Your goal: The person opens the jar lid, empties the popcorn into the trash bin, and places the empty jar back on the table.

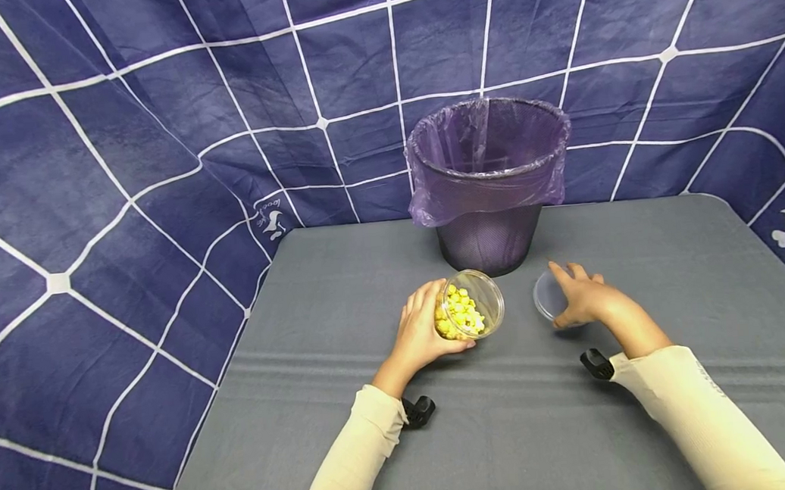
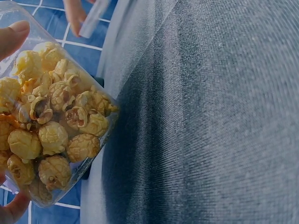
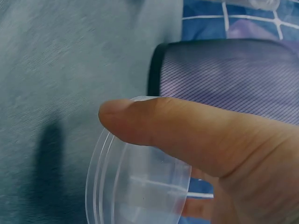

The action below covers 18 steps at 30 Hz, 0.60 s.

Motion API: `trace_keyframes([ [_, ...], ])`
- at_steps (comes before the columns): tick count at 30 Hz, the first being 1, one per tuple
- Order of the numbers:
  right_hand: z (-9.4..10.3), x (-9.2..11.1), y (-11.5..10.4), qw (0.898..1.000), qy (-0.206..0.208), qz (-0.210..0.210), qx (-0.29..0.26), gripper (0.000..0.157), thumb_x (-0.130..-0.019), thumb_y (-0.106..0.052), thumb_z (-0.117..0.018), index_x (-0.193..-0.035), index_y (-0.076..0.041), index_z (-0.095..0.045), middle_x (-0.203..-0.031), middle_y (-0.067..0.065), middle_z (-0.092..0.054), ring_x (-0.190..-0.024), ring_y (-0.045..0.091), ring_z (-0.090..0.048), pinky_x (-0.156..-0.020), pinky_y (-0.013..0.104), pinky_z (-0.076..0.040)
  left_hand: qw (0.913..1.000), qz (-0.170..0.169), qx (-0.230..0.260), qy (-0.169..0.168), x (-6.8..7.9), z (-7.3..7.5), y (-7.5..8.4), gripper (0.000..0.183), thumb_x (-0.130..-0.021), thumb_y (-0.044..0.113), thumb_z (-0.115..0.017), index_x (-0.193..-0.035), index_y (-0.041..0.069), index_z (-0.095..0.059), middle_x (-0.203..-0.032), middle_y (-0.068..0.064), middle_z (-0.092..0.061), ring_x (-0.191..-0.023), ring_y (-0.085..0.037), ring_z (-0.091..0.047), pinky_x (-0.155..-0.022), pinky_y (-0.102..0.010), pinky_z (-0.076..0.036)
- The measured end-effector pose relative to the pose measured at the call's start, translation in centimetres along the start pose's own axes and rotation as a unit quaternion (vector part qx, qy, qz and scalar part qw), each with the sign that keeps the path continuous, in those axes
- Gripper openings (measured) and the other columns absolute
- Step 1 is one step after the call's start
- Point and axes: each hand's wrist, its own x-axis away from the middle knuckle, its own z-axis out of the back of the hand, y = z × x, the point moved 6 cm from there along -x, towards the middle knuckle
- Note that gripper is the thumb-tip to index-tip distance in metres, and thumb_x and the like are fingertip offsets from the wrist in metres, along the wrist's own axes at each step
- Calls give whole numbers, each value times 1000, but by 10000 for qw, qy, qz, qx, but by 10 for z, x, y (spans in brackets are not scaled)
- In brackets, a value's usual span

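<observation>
My left hand (image 1: 420, 328) grips a clear plastic tub (image 1: 489, 296) from its left side, thumb toward me and fingers along the far side. Inside it lies yellow popcorn (image 1: 460, 313), filling the lower part; the left wrist view shows the popcorn (image 2: 53, 135) through the tilted wall, with the tub's mouth uncovered. To the right, my right hand (image 1: 581, 297) holds a clear round lid (image 1: 546, 295) by its edge, apart from the tub. In the right wrist view the thumb lies across the lid (image 3: 135, 182), and its other fingers are partly hidden behind it.
A dark mesh trash bin (image 1: 488, 242) with a purple plastic liner (image 1: 491, 192) stands behind the hands at the table's back. Grey cloth covers the table (image 1: 340, 279). A blue curtain with white grid lines (image 1: 353, 65) hangs behind and at both sides.
</observation>
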Motion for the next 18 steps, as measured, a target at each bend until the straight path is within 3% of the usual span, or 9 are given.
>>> trace_keyframes([
  [11, -22, -6, 23, 9981, -478, -375, -58, 106, -62, -30, -79, -137, 6, -13, -128, 39, -13, -106, 65, -19, -80, 68, -29, 10000, -19, 63, 50, 0, -1, 0, 103, -48, 50, -82, -133, 14, -36, -128, -7, -40, -115, -24, -37, -93, -41, -31],
  [18, -29, -9, 27, 9983, -466, -328, -111, 102, -62, -30, -78, -135, 7, -17, -128, 40, -16, -107, 64, -21, -79, 67, -30, 9999, 105, 125, 2, 0, -1, -2, 104, -47, 48, -84, -133, 14, -36, -129, -6, -40, -117, -23, -36, -94, -41, -31],
])
